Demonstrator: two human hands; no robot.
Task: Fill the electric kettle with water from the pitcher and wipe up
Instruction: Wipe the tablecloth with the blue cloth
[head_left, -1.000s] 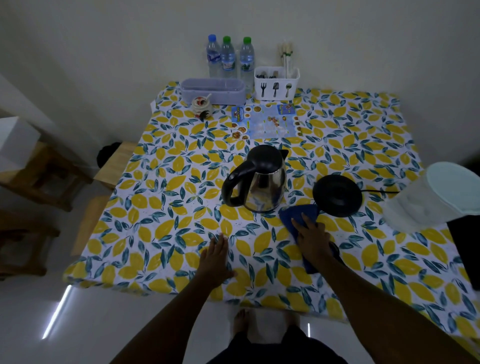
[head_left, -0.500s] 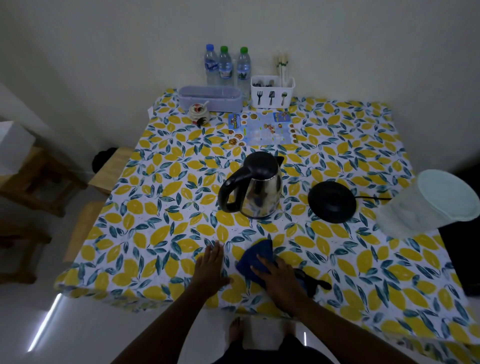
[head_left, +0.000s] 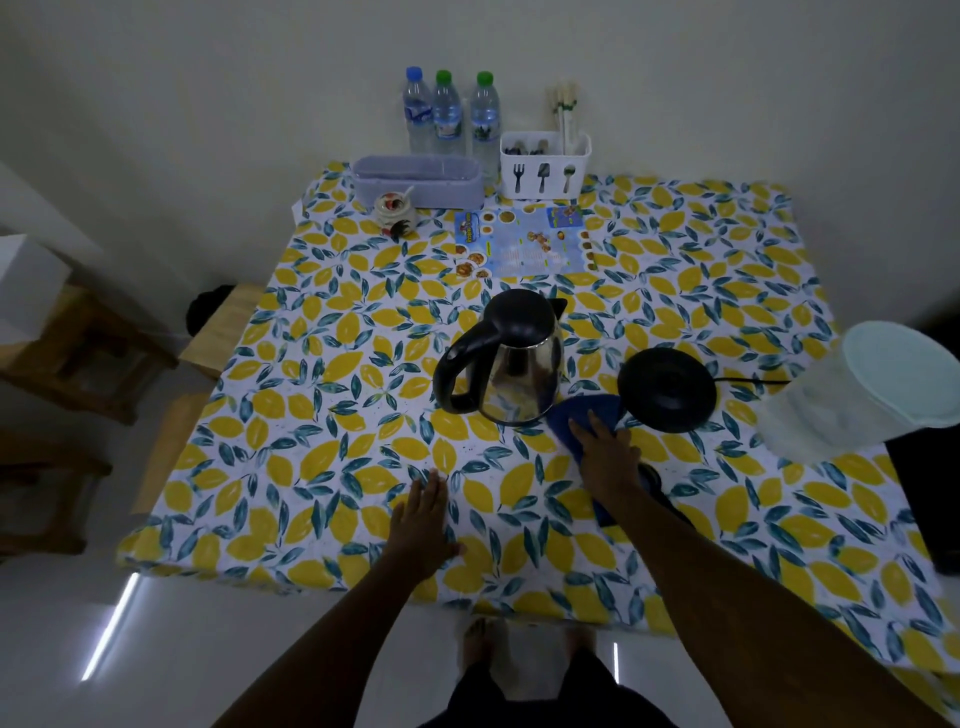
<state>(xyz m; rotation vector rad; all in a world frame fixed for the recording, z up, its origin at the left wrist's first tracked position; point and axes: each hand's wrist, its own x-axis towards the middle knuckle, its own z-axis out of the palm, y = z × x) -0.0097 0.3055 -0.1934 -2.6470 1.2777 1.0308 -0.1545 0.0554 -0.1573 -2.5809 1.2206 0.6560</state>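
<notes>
A steel electric kettle (head_left: 519, 364) with a black lid and handle stands off its base, mid-table. Its round black base (head_left: 667, 388) with a cord lies just to the right. A translucent pitcher (head_left: 857, 395) with a pale lid stands at the table's right edge. My right hand (head_left: 608, 452) presses flat on a blue cloth (head_left: 584, 415) between the kettle and the base. My left hand (head_left: 423, 519) rests flat on the lemon-print tablecloth (head_left: 311, 441) near the front edge, fingers spread, holding nothing.
At the back stand three water bottles (head_left: 449, 111), a white cutlery caddy (head_left: 545, 163), a lilac box (head_left: 415, 179), a small jar (head_left: 395, 210) and a blue leaflet (head_left: 524, 241). Wooden stools (head_left: 78, 353) stand to the left of the table.
My right hand has slid the blue cloth away from the front edge, back up to the kettle's foot and the base. My left hand has stayed put.
</notes>
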